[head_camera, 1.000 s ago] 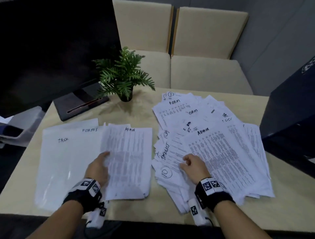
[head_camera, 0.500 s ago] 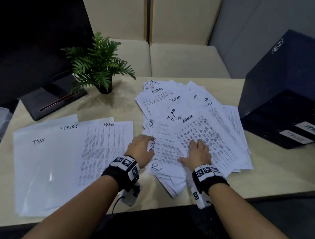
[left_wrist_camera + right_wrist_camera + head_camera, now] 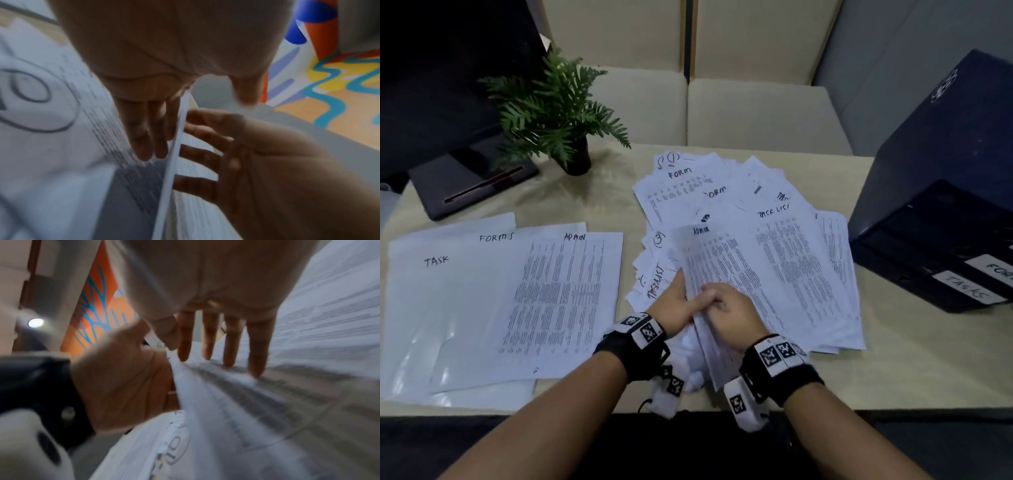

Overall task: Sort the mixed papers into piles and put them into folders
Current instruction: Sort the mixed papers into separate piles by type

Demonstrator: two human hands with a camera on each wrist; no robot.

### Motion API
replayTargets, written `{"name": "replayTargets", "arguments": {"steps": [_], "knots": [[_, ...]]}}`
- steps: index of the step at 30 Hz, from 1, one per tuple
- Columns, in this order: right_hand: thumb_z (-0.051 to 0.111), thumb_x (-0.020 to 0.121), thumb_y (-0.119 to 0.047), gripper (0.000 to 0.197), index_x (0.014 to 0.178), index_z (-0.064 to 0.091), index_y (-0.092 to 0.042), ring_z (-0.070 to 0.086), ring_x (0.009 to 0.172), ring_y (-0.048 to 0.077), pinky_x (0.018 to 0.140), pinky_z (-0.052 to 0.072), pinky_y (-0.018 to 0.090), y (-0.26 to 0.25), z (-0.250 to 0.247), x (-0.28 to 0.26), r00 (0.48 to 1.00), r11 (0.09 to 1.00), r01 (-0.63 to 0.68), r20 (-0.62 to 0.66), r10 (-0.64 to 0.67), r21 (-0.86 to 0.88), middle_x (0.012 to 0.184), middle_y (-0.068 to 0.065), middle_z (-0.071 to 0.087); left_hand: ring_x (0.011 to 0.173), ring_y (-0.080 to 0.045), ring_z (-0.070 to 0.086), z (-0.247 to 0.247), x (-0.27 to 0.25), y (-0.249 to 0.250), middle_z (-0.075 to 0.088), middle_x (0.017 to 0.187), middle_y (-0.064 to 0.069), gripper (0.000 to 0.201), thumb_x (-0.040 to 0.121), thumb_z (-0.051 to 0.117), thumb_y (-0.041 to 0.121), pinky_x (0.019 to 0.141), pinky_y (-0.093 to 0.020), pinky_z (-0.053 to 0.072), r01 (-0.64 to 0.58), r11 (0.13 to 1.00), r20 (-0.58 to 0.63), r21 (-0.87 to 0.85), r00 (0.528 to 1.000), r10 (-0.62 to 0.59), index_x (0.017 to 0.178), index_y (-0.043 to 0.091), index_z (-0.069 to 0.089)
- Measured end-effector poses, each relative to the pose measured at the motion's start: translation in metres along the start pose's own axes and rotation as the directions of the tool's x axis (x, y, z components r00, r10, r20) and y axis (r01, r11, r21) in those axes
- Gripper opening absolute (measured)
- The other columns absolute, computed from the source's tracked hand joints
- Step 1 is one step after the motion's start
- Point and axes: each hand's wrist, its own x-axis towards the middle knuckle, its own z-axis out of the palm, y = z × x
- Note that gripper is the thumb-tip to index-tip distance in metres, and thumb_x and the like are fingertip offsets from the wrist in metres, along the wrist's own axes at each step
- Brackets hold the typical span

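Observation:
A fanned pile of mixed papers (image 3: pixel 801 246) marked FORM, TASK LIST and ADMIN covers the table's middle right. Its top sheet, headed ADMIN (image 3: pixel 722 260), is raised at its near left edge. My left hand (image 3: pixel 674 305) pinches that edge, fingers (image 3: pixel 141 133) under it and thumb over it. My right hand (image 3: pixel 729 311) lies on top of the sheet with straight, spread fingers (image 3: pixel 230 340). At the left lie three clear sleeves marked TASK (image 3: pixel 431 308), FORMS (image 3: pixel 496 250) and ADMIN (image 3: pixel 592 236), the last with a printed sheet (image 3: pixel 561 294) on it.
Dark blue binders (image 3: pixel 945 171) lie at the right edge, with spine labels such as TASKS (image 3: pixel 965 289). A potted fern (image 3: pixel 558 109) and a monitor's dark base (image 3: pixel 476 178) stand at the back left. Bare table (image 3: pixel 928 359) shows near the front right.
My left hand left the ADMIN sheet on the left sleeves and crossed to the mixed pile. Both hands now meet on the pile's top ADMIN sheet, whose near edge has lifted.

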Motion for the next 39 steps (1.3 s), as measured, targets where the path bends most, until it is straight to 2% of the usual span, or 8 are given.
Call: {"name": "replayTargets", "arguments": {"steps": [6, 10, 13, 19, 24, 29, 34, 39], "knots": [[0.062, 0.092, -0.031, 0.051, 0.137, 0.047, -0.014, 0.044, 0.128, 0.021, 0.107, 0.038, 0.037, 0.014, -0.021, 0.009, 0.955, 0.958, -0.251, -0.2, 0.221, -0.141, 0.138, 0.005, 0.047, 0.114, -0.019, 0.056, -0.044, -0.022, -0.001, 0.058, 0.129, 0.0, 0.054, 0.089, 0.059, 0.007, 0.1, -0.038, 0.043, 0.051, 0.996, -0.259, 0.08, 0.966, -0.029, 0.139, 0.019, 0.041], [0.063, 0.093, -0.029, 0.034, 0.122, 0.047, -0.018, 0.056, 0.084, 0.013, 0.062, 0.042, 0.018, -0.009, -0.001, 0.013, 0.948, 0.949, -0.312, -0.056, 0.314, 0.041, 0.099, -0.003, 0.056, 0.124, -0.016, 0.051, -0.094, -0.043, -0.02, 0.052, 0.138, 0.004, 0.056, 0.089, 0.063, 0.023, 0.107, -0.041, 0.038, 0.114, 0.994, -0.32, 0.006, 0.942, -0.106, 0.14, 0.021, 0.04], [0.064, 0.092, -0.025, 0.019, 0.101, 0.05, -0.015, 0.057, 0.079, 0.014, 0.057, 0.038, 0.017, -0.028, 0.035, 0.023, 0.966, 0.965, -0.256, 0.0, 0.257, 0.048, 0.09, -0.006, 0.058, 0.136, -0.022, 0.038, -0.14, -0.055, -0.045, 0.038, 0.149, -0.003, 0.074, 0.086, 0.065, 0.036, 0.113, -0.045, 0.03, 0.217, 0.974, -0.386, 0.056, 0.905, -0.18, 0.147, 0.015, 0.029], [0.072, 0.084, -0.022, 0.031, 0.095, 0.045, -0.011, 0.048, 0.076, 0.018, 0.059, 0.034, 0.026, -0.072, 0.116, 0.047, 0.964, 0.966, -0.258, 0.071, 0.255, 0.028, 0.085, 0.0, 0.05, 0.105, -0.031, 0.062, -0.226, -0.073, -0.078, 0.062, 0.121, -0.014, 0.056, 0.088, 0.064, 0.016, 0.094, -0.039, 0.049, 0.325, 0.928, -0.517, 0.181, 0.834, -0.191, 0.137, 0.015, 0.038], [0.064, 0.088, -0.016, 0.024, 0.109, 0.053, -0.008, 0.06, 0.09, 0.022, 0.067, 0.041, 0.025, -0.085, 0.167, 0.063, 0.94, 0.94, -0.325, 0.077, 0.333, -0.104, 0.104, 0.007, 0.063, 0.112, -0.031, 0.055, -0.264, -0.079, -0.087, 0.046, 0.139, -0.014, 0.072, 0.09, 0.06, 0.013, 0.087, -0.032, 0.043, 0.356, 0.918, -0.544, 0.175, 0.812, -0.212, 0.149, 0.024, 0.021], [0.062, 0.091, -0.026, 0.032, 0.111, 0.053, -0.003, 0.052, 0.079, 0.021, 0.063, 0.039, 0.025, -0.098, 0.184, 0.065, 0.922, 0.896, -0.374, 0.005, 0.387, -0.239, 0.102, 0.01, 0.061, 0.132, -0.028, 0.038, -0.252, -0.081, -0.087, 0.037, 0.147, -0.01, 0.064, 0.085, 0.063, 0.009, 0.111, -0.042, 0.032, 0.286, 0.854, -0.456, 0.434, 0.887, -0.065, 0.143, 0.016, 0.037], [0.065, 0.086, -0.037, 0.026, 0.096, 0.057, -0.014, 0.057, 0.082, 0.023, 0.07, 0.047, 0.028, -0.103, 0.141, 0.053, 0.933, 0.907, -0.361, -0.078, 0.352, -0.216, 0.096, 0.006, 0.058, 0.127, -0.021, 0.044, -0.208, -0.063, -0.044, 0.047, 0.137, -0.001, 0.044, 0.088, 0.061, 0.013, 0.107, -0.035, 0.034, 0.046, 0.844, -0.219, 0.535, 0.972, 0.086, 0.13, 0.018, 0.052], [0.067, 0.087, -0.034, 0.04, 0.119, 0.057, -0.011, 0.057, 0.105, 0.025, 0.09, 0.049, 0.036, -0.056, 0.063, 0.037, 0.909, 0.896, -0.397, -0.219, 0.354, -0.201, 0.119, 0.009, 0.057, 0.1, -0.01, 0.056, -0.151, -0.038, -0.005, 0.061, 0.113, 0.004, 0.031, 0.089, 0.059, 0.014, 0.089, -0.025, 0.044, -0.104, 0.885, -0.022, 0.453, 0.992, 0.127, 0.12, 0.019, 0.059]]}}
